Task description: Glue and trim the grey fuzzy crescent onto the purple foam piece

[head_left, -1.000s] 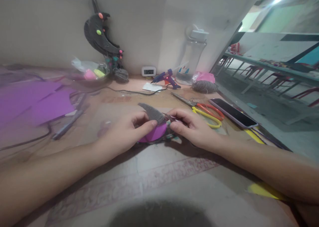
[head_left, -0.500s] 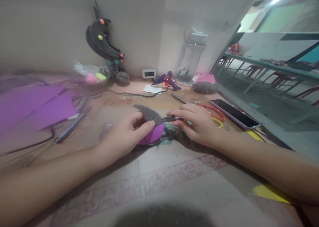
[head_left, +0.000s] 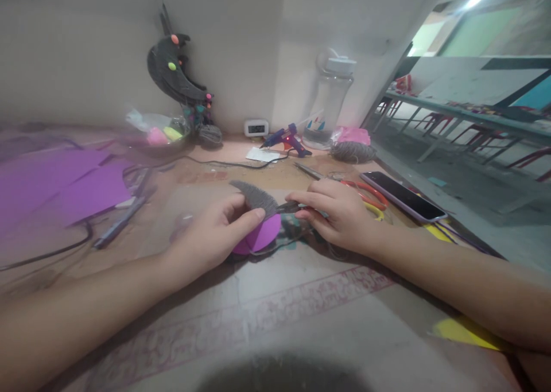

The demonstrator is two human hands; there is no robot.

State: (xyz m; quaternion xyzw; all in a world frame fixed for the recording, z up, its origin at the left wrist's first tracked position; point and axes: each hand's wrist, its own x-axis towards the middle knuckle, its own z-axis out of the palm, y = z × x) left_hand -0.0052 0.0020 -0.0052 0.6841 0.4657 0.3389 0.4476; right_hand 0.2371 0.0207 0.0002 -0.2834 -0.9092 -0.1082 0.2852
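My left hand [head_left: 210, 225] is closed on a crescent wrapped in grey yarn [head_left: 257, 198], thumb on its near side and fingers behind. Close rows of strands cover the crescent's curved body. Purple paper [head_left: 266, 234] with a rounded edge shows just under the left thumb; whether it is joined to the crescent I cannot tell. Right of the crescent, my right hand [head_left: 342, 211] pinches a dark grey bundle of yarn [head_left: 287, 207] between thumb and forefinger. A loose strand hangs below, between the two hands.
Scissors [head_left: 365, 191] with orange handles lie behind my right hand, near a phone [head_left: 402, 197]. At the back are a glue gun [head_left: 286, 139], a small clock [head_left: 256, 128], a bottle [head_left: 331, 102] and a yarn ball [head_left: 353, 151]. Purple sheets [head_left: 92, 191] and a pen [head_left: 118, 225] lie left.
Both hands keep nearly the same hold and place. Slightly more of the purple paper shows below the crescent, and the loose strand under it has shifted a little.
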